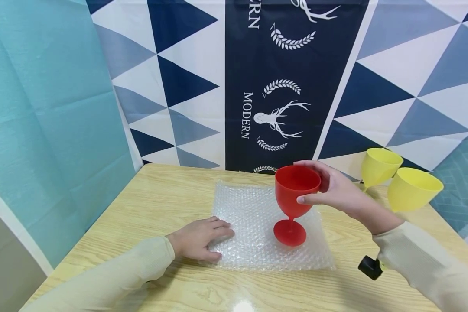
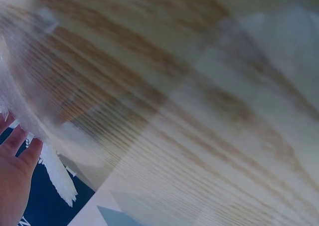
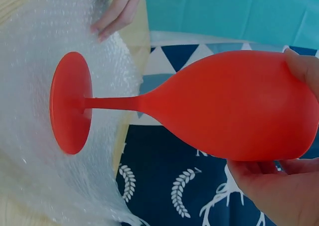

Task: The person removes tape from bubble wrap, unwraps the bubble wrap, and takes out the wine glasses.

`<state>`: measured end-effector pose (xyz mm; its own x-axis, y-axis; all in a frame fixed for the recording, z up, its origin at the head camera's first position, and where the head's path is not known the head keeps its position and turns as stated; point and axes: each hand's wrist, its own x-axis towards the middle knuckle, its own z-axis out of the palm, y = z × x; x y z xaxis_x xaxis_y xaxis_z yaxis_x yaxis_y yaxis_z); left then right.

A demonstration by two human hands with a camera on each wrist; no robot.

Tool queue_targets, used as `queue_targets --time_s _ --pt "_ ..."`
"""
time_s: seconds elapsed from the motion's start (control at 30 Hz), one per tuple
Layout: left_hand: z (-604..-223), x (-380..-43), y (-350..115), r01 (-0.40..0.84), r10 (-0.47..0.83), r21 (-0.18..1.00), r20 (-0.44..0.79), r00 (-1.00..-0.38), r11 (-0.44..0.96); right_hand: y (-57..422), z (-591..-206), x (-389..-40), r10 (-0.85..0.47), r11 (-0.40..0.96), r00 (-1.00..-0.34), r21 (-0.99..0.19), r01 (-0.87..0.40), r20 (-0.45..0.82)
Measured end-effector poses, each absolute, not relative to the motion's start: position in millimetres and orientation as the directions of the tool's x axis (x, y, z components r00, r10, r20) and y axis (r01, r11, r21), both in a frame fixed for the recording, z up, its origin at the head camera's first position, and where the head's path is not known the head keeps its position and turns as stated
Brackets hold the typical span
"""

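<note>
My right hand [image 1: 337,190] grips a red plastic goblet [image 1: 295,195] by its bowl, thumb on the near side and fingers around the far side. The goblet is upright, its round foot over a sheet of bubble wrap [image 1: 249,225]; whether the foot touches the sheet I cannot tell. In the right wrist view the goblet [image 3: 229,106] fills the middle, with its thin stem and foot toward the bubble wrap [image 3: 30,86]. My left hand [image 1: 203,238] rests on the left edge of the bubble wrap, fingers spread and relaxed. The left wrist view shows part of that hand [image 2: 17,171] at its edge.
Two yellow goblets [image 1: 380,167] [image 1: 413,188] stand at the right side of the wooden table [image 1: 171,195]. A patterned cloth [image 1: 195,86] hangs behind the table, and a teal cloth [image 1: 50,108] hangs at the left. A small black device [image 1: 370,267] sits at my right wrist.
</note>
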<state>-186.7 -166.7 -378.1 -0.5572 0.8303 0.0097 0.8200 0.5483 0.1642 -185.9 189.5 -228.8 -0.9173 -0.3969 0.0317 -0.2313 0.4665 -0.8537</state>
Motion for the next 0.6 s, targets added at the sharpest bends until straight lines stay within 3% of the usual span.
queue_targets --time_s 0.3,0.6 --pt "-377 -185 -167 0.807 0.821 0.181 -0.005 -0.57 0.562 211 -227 -192 -0.358 0.48 -0.93 -0.837 -0.263 0.086" --pt "-379 -184 -166 0.804 0.817 0.176 0.001 -0.577 0.568 232 -226 -199 -0.275 0.509 -0.959 -0.836 -0.205 0.068"
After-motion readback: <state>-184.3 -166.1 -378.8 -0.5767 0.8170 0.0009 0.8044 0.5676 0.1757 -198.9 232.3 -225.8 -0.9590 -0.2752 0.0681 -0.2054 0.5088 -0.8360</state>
